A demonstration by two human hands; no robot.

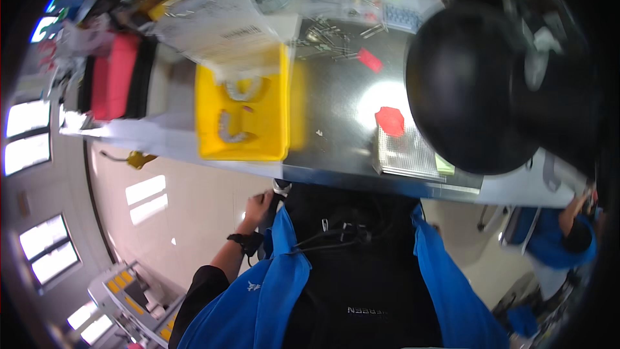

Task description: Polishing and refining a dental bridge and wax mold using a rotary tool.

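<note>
The left hand point(258, 207) is seen curled at a dark fitting point(279, 189) under the tabletop point(336, 100) edge, just below the yellow tray point(274, 123) — grip unclear, right hand hidden — so a steady hold is advised.

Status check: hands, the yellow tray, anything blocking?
Left hand below table edge, contents unclear. Right hand not visible. Yellow tray with dental casts untouched. Black round object blocks right side.

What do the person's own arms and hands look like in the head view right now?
Only the left hand shows: bare, with a black wristband and a short black sleeve above it. A blue vest lies over black clothing. The right hand is out of view.
</note>
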